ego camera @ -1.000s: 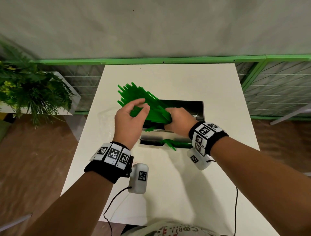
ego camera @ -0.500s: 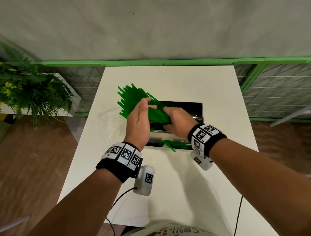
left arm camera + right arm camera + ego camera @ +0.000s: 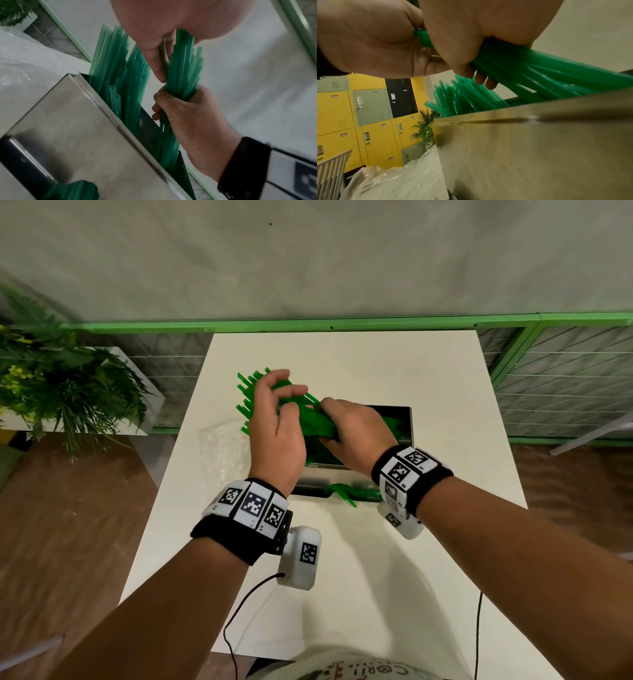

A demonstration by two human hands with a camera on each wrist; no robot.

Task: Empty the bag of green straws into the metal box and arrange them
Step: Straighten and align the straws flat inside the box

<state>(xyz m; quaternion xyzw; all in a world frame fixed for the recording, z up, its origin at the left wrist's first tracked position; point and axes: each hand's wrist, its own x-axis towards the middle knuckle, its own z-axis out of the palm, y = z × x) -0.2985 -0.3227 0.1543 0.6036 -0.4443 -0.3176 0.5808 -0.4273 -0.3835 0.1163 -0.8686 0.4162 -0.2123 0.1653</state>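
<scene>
A fanned bundle of green straws (image 3: 317, 421) sticks out of the open metal box (image 3: 409, 426) toward the upper left. My right hand (image 3: 337, 424) grips the bundle at its middle, above the box's left half; the left wrist view shows its fingers wrapped round the straws (image 3: 183, 70). My left hand (image 3: 291, 387) hovers over the fanned ends, its relaxed fingers touching them and one fingertip (image 3: 161, 77) lying against the bundle. More straws lie inside the box (image 3: 77, 128). A few straws (image 3: 344, 495) lie against the box's near outer wall.
The crumpled clear plastic bag (image 3: 222, 446) lies on the white table (image 3: 342, 594) left of the box. A potted plant (image 3: 61, 392) stands off the table's left side. A green-framed rail (image 3: 342, 325) runs behind the table's far edge.
My left hand came in from the left onto the straws, then slid up toward their fanned ends with its fingers loosened. My right hand kept its grip and shifted little.
</scene>
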